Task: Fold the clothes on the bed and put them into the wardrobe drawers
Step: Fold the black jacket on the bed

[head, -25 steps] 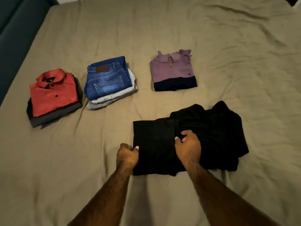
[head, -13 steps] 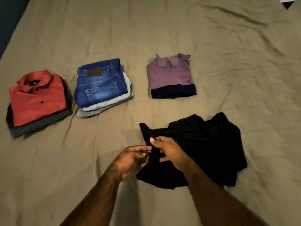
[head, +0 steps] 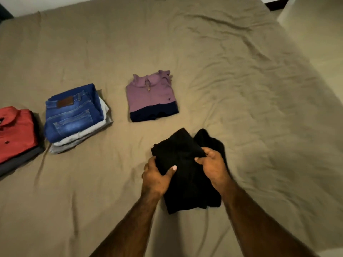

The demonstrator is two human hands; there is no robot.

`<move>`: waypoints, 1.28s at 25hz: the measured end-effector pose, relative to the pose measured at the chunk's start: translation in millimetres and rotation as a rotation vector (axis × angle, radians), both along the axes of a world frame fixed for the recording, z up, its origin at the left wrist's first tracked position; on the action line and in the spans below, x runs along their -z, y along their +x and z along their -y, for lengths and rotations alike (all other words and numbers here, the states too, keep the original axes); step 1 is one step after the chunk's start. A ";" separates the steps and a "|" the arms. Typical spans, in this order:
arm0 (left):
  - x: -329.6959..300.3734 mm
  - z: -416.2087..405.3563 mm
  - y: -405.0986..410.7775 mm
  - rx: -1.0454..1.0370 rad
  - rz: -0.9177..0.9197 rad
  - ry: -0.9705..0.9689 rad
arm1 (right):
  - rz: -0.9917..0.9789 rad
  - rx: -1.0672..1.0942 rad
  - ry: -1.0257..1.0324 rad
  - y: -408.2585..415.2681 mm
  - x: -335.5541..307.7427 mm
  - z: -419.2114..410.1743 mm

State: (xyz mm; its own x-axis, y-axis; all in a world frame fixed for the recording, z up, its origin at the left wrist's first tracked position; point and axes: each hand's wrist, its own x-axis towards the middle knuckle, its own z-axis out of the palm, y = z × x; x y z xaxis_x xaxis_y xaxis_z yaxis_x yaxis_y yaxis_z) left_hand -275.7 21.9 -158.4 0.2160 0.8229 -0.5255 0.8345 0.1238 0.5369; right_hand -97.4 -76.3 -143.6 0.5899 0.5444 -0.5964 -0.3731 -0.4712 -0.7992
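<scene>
While folding: left hand and right hand both grip black garment, fingers curled.
Tip: square edges, then press flat at 6 o'clock on bed.

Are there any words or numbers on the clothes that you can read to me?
None can be read.
Brown patch on the blue jeans: too blurred.
Small dark logo on the purple top: a shape, no letters visible.
Dark neck label on the red shirt: unreadable.
</scene>
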 end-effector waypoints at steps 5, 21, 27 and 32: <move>20.5 14.8 60.9 -0.323 -0.021 -0.301 | 0.764 -0.056 -0.528 39.3 23.2 70.9; -136.3 6.2 76.7 0.973 -0.177 0.727 | -0.832 0.343 0.347 43.1 -51.7 3.2; -43.1 74.6 15.7 1.155 -0.528 0.133 | -0.296 0.217 -0.345 25.3 26.6 58.2; 15.9 68.0 -24.8 0.107 -0.369 0.381 | 0.800 0.046 -0.434 9.3 44.8 68.5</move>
